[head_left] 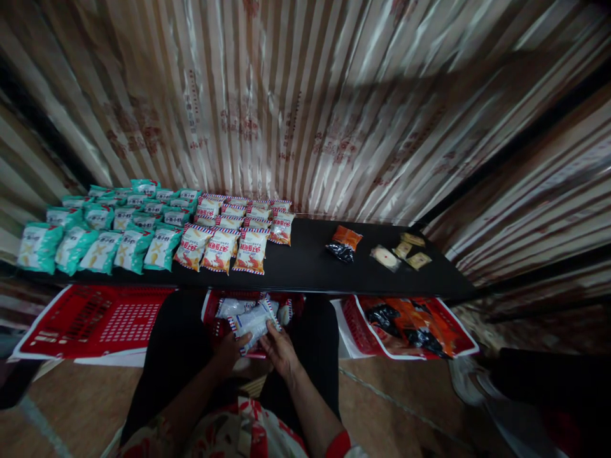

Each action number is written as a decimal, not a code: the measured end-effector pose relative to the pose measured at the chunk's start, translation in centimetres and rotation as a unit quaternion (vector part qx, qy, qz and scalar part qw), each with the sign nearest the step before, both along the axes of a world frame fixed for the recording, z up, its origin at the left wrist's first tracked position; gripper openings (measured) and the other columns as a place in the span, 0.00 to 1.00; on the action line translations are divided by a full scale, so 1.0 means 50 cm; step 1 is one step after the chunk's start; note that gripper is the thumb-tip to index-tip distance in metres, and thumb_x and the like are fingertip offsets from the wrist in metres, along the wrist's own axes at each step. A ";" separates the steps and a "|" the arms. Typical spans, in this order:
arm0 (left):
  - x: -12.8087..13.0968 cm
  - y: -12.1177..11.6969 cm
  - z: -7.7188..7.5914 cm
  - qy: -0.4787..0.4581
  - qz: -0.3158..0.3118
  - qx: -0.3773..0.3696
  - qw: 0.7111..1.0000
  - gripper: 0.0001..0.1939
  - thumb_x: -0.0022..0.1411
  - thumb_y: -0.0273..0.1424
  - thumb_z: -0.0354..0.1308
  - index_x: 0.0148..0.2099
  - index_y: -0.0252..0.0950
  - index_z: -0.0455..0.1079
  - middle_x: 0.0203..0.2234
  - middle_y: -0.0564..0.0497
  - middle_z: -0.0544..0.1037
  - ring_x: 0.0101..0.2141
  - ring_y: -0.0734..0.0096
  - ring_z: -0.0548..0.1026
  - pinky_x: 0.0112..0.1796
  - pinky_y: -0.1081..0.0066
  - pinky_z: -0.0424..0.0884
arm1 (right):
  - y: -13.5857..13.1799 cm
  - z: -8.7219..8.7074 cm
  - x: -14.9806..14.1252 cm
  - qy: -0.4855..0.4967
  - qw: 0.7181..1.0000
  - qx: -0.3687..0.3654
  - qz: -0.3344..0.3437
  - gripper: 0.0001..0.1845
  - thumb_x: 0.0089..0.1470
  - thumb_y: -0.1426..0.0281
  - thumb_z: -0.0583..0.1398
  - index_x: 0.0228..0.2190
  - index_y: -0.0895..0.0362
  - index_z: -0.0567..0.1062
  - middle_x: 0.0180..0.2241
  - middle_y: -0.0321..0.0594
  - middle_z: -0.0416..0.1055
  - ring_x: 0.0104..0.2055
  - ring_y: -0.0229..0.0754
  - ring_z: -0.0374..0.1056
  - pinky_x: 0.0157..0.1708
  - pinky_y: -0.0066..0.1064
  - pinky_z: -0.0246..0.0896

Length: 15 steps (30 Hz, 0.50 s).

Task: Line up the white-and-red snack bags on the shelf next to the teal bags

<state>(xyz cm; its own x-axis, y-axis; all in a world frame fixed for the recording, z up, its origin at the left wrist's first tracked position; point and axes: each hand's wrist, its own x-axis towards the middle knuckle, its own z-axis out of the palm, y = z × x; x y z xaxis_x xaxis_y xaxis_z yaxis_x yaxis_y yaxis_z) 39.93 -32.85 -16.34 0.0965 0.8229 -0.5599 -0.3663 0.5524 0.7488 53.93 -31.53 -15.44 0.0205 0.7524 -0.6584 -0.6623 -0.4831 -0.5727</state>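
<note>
Between my knees, my left hand [230,350] and my right hand [280,348] grip a snack bag [254,321] with a striped edge, its silvery-blue side facing up. My left hand is at its lower left corner, my right at its right side; both are closed on it. Just beneath it is a red basket [206,312] holding a few more such bags [230,308]. On the black table beyond, several white and orange snack bags [251,249] with striped edges stand in rows, nearest to my hands.
Left on the black table [305,267] are rows of teal snack bags [102,250]. Rightward lie an orange and black packet [344,243], a round pale packet [386,257] and small gold packets [419,260]. Red baskets [114,321] flank my legs; the right one holds orange packets [415,321].
</note>
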 end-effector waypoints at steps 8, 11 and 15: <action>0.000 -0.007 -0.004 -0.003 -0.032 -0.017 0.999 0.24 0.42 0.38 0.66 0.42 0.35 0.69 0.33 0.45 0.78 0.36 0.60 0.77 0.37 0.66 0.72 | 0.002 -0.017 -0.006 -0.032 0.999 0.009 -0.026 0.29 0.29 0.65 0.71 0.37 0.53 0.70 0.30 0.34 0.75 0.31 0.39 0.72 0.32 0.30 0.68; -0.003 -0.006 -0.010 -0.001 -0.038 -0.023 0.999 0.25 0.40 0.41 0.67 0.40 0.33 0.69 0.29 0.46 0.78 0.29 0.65 0.76 0.32 0.68 0.72 | 0.002 -0.020 -0.007 -0.031 0.998 0.029 -0.044 0.32 0.29 0.67 0.71 0.40 0.52 0.68 0.31 0.33 0.75 0.34 0.41 0.73 0.36 0.32 0.68; -0.004 -0.004 -0.019 0.001 -0.046 -0.036 0.998 0.28 0.40 0.43 0.67 0.41 0.31 0.68 0.27 0.46 0.78 0.23 0.68 0.74 0.28 0.68 0.71 | 0.001 -0.022 -0.010 -0.019 0.997 0.048 -0.051 0.34 0.30 0.66 0.71 0.42 0.52 0.67 0.32 0.34 0.75 0.35 0.42 0.72 0.38 0.35 0.68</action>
